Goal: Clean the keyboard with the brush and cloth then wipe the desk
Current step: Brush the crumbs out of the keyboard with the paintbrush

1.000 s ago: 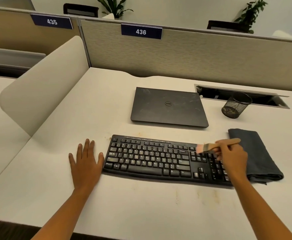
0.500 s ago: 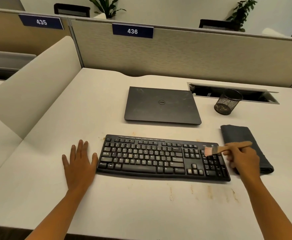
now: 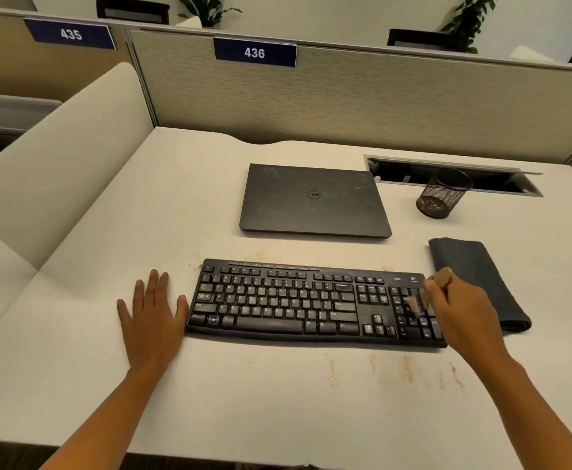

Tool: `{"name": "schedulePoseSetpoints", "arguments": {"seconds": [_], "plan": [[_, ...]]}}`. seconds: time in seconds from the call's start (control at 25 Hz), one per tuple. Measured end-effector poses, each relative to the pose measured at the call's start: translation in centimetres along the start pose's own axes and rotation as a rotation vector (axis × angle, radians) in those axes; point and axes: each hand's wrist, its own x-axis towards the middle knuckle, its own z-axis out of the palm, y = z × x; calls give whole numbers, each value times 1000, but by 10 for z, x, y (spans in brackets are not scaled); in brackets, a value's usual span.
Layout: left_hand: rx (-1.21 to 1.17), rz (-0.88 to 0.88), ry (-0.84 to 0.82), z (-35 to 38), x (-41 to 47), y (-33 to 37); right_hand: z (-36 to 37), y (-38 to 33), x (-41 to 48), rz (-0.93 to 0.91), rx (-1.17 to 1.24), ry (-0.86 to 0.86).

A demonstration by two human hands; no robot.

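A black, speckled keyboard lies on the stained desk, the right hand pinching a blurred brush over its number pad. The left hand lies spread flat against its left edge, and a folded cloth lies just beside its right.

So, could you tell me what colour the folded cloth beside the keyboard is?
The cloth is dark grey, seen best in the head view.
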Motion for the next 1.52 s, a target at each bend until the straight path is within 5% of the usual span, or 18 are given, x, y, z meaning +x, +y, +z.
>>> {"name": "schedulePoseSetpoints", "arguments": {"seconds": [0.12, 0.32, 0.44, 0.64, 0.88, 1.2, 1.36, 1.52], "plan": [[-1, 1, 2, 1, 0, -1, -13, -2, -15, 24, -115, -44], [2, -1, -7, 0, 1, -1, -1, -6, 18, 67, 136, 109], [14, -6, -22, 0, 1, 0, 9, -12, 29, 78, 222, 58], [5, -7, -20, -1, 1, 0, 8, -15, -10, 90, -2, -111], [2, -4, -23, 1, 0, -1, 14, -33, 18, 4, 102, 34], [4, -8, -16, 0, 0, 0, 6, -19, -22, 44, -186, -306], [-1, -10, -17, 0, 0, 0, 13, -22, -46, 60, 198, -88], [-5, -14, -22, -1, 0, 1, 27, -32, -50, 17, 246, -76]]}}
